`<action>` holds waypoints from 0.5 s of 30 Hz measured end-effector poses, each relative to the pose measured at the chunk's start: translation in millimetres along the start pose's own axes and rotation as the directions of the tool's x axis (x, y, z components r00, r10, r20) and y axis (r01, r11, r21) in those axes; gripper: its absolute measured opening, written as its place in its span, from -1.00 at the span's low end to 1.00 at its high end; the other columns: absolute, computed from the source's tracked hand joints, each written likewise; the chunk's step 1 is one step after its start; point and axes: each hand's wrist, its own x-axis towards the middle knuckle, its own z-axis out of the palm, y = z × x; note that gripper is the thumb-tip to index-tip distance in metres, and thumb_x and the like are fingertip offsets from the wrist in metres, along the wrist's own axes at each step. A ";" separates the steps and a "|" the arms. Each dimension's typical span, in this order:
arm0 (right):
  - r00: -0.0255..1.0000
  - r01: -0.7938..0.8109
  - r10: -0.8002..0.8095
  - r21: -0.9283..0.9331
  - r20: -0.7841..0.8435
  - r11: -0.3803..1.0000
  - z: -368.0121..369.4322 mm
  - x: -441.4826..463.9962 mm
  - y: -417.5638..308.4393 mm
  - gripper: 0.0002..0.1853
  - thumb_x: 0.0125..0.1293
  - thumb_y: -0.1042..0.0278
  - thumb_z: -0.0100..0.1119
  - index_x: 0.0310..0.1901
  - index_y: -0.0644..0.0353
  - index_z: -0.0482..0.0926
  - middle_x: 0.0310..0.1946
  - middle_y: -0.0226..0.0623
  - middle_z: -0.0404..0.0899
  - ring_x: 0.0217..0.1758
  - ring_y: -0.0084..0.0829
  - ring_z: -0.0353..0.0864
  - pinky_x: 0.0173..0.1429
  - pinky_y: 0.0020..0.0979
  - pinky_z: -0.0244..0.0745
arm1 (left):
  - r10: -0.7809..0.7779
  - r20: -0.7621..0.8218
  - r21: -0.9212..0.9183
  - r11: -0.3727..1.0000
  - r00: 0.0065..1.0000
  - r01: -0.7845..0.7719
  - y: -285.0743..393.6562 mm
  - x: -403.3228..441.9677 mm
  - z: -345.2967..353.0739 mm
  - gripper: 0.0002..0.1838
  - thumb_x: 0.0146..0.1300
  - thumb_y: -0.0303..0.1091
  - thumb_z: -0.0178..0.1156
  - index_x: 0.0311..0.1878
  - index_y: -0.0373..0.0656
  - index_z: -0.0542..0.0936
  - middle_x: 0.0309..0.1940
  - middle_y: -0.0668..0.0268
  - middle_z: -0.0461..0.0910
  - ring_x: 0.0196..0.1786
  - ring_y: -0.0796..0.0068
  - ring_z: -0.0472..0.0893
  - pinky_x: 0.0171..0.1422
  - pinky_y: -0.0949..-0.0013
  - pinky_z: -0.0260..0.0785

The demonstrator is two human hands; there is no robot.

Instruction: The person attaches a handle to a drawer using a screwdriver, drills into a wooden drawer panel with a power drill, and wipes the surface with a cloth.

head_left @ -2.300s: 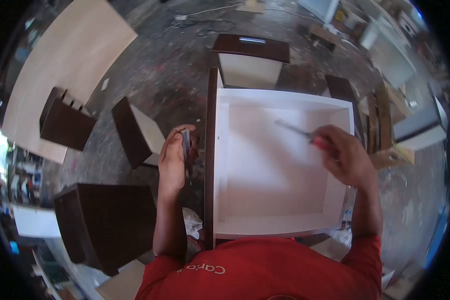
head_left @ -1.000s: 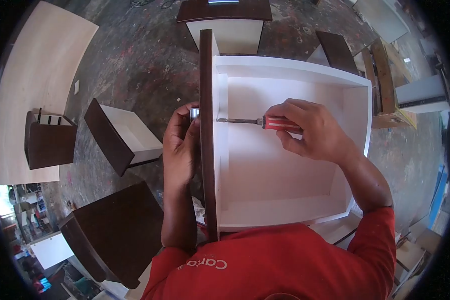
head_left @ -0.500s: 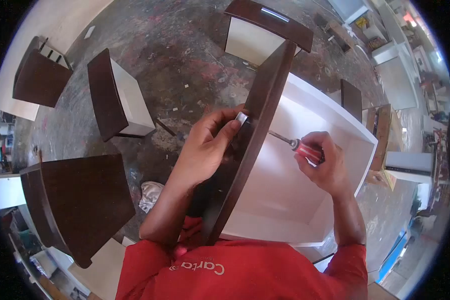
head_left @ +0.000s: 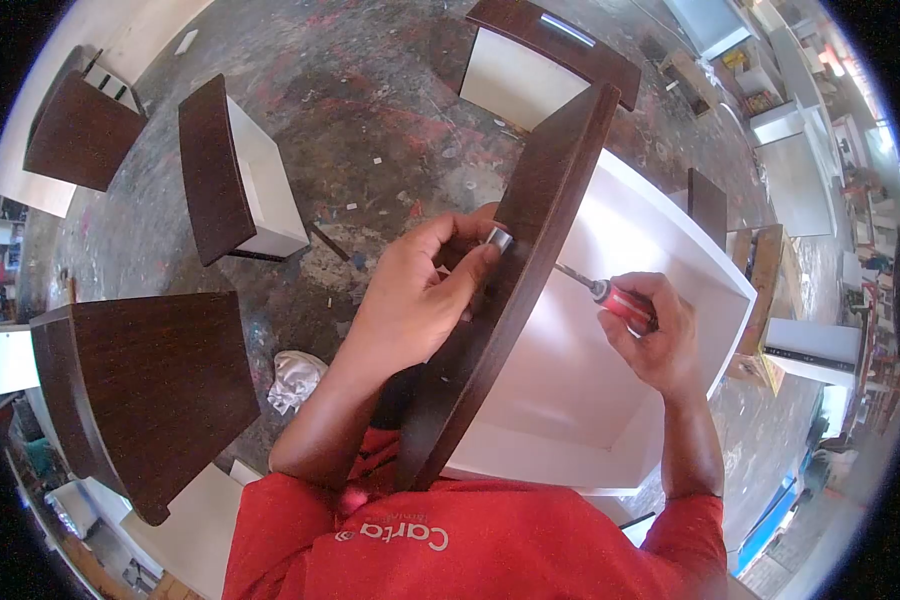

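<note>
Compared with one second earlier, the drawer [head_left: 560, 360] has tipped over in our view, its dark front [head_left: 502, 297] now slanting to the right and baring its outer face. Beyond it we find a second drawer [head_left: 540, 68], its bar handle [head_left: 568, 30] already in place; on the nearer one we judge the fitting to be partway, the metal handle [head_left: 500, 238] resting at the outer face but apparently still needing the hand's support. Whether any screw has seated we cannot tell. We note the left hand [head_left: 420, 290] reaching up diagonally, thumb and fingers pinching that handle, and the right hand [head_left: 660, 330], inside the white box, its fingers curled round a red screwdriver [head_left: 625, 306], whose tip points at the front's inner side, contact hidden by the edge
</note>
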 end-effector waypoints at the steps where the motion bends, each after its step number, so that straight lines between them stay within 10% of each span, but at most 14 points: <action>1: 1.000 -0.013 0.013 0.001 0.004 1.000 -0.8 0.5 -2.1 -0.61 0.31 0.31 0.55 0.08 0.21 0.63 -0.17 -0.16 0.78 -0.14 -0.25 0.86 -0.06 -0.30 0.77 | 0.034 -0.012 0.029 0.999 0.999 -0.034 0.0 0.0 0.8 -0.82 0.60 -0.39 0.22 0.10 -0.28 0.66 -0.23 0.38 0.71 -0.18 0.72 0.61 -0.09 0.52 0.47; 15: 0.998 -0.040 0.043 -0.049 0.050 0.998 -5.1 4.4 -11.3 -0.65 0.45 0.22 0.44 0.14 0.19 0.65 -0.21 -0.19 0.74 -0.26 -0.28 0.77 -0.18 -0.31 0.69 | 0.177 -0.052 0.065 0.983 0.983 -0.173 1.3 0.2 4.8 -0.86 0.54 -0.40 0.29 -0.03 -0.29 0.65 -0.29 0.38 0.69 -0.19 0.67 0.59 -0.05 0.45 0.48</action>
